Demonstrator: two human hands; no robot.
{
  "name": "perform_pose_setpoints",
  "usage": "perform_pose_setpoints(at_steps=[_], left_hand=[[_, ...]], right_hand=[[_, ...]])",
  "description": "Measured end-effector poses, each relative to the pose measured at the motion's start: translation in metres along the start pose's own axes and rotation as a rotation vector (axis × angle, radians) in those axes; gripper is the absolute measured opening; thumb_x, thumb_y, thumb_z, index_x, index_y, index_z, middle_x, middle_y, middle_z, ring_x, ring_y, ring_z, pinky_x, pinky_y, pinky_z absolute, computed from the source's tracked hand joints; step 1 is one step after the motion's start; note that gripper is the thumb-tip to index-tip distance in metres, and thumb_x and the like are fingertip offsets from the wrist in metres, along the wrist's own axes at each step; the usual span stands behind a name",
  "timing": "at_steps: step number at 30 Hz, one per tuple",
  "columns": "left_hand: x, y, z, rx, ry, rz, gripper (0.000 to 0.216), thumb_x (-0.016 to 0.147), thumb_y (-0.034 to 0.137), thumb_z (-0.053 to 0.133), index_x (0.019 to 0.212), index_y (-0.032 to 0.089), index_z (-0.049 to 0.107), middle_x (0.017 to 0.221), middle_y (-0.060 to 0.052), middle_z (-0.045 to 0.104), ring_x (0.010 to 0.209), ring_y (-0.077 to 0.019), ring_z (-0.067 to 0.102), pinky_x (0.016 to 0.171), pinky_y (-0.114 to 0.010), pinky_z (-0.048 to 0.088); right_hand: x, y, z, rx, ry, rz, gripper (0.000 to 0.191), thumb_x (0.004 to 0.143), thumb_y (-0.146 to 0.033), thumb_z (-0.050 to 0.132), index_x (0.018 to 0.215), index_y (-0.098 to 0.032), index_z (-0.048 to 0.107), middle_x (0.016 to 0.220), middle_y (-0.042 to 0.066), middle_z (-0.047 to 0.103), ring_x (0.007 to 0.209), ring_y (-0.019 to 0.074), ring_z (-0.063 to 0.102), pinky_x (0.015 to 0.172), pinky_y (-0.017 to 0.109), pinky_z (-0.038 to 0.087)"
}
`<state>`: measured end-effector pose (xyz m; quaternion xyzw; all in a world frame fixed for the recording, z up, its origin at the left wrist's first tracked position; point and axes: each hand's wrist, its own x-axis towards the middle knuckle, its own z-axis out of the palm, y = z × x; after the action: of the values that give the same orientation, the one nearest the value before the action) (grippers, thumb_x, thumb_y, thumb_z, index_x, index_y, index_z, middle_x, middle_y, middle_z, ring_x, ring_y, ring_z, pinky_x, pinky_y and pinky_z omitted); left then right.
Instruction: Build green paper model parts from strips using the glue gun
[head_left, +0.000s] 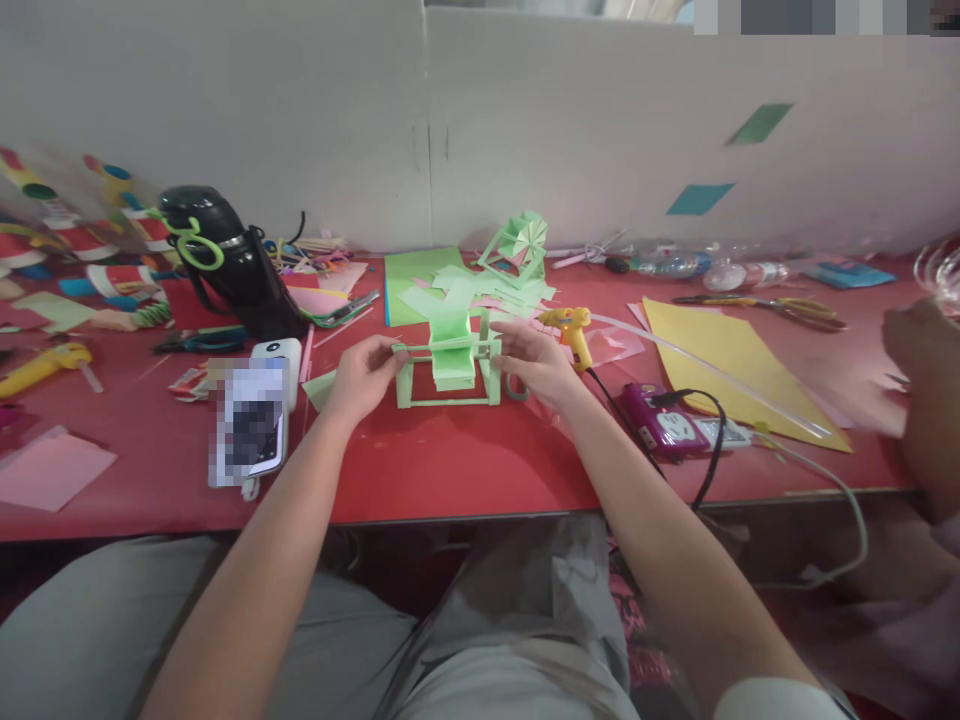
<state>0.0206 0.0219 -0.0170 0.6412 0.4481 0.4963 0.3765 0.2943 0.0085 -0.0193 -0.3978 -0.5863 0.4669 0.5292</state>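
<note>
A light green paper model (454, 370) stands on the red table in front of me: a rectangular frame of strips with a folded paper wheel on a cross rod in its middle. My left hand (365, 378) is closed, thumb and fingers pinching the rod's left end at the top of the frame. On the other side my right hand (541, 368) curls its fingers around the upper right corner post, gripping the model there. Behind it lie loose green paper strips (517, 290) and a second green paper wheel model (523, 240). A grey tape ring (517, 387) rests under my right hand.
A yellow glue gun (574, 335) stands right of my right hand, its cord running to a purple power box (664, 420). Left are a phone (251, 420) and a black flask (229, 260). Yellow paper (739, 365) and pliers (795, 310) lie right, near another person's hand (930, 340).
</note>
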Motion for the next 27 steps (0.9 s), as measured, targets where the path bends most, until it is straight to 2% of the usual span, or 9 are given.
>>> perform_pose_setpoints(at_steps=[5, 17, 27], left_hand=[[0.0007, -0.0008, -0.0006, 0.024, -0.007, 0.023, 0.027, 0.077, 0.043, 0.074, 0.083, 0.018, 0.066, 0.084, -0.004, 0.07, 0.083, -0.0193, 0.065, 0.079, -0.031, 0.05], [0.0024, -0.0016, -0.0035, 0.07, -0.001, 0.069, 0.022, 0.079, 0.039, 0.071, 0.083, 0.018, 0.066, 0.086, -0.005, 0.071, 0.086, -0.0201, 0.067, 0.084, -0.033, 0.051], [0.0044, -0.0055, -0.0032, 0.158, 0.076, 0.067, 0.017, 0.076, 0.035, 0.071, 0.08, 0.019, 0.07, 0.082, -0.005, 0.072, 0.082, -0.0219, 0.067, 0.081, -0.035, 0.053]], right_hand=[[-0.0023, -0.0018, 0.0002, -0.036, 0.031, 0.013, 0.038, 0.069, -0.031, 0.082, 0.105, -0.02, 0.074, 0.076, -0.001, 0.06, 0.07, 0.0124, 0.059, 0.068, 0.03, 0.051], [-0.0043, -0.002, 0.0069, -0.003, 0.103, 0.005, 0.037, 0.066, -0.032, 0.082, 0.1, -0.019, 0.077, 0.075, 0.0, 0.063, 0.066, 0.0122, 0.056, 0.064, 0.03, 0.048], [-0.0044, -0.0021, 0.0082, -0.033, 0.122, -0.018, 0.037, 0.067, -0.03, 0.079, 0.102, -0.021, 0.078, 0.078, 0.001, 0.063, 0.071, 0.0136, 0.057, 0.069, 0.031, 0.049]])
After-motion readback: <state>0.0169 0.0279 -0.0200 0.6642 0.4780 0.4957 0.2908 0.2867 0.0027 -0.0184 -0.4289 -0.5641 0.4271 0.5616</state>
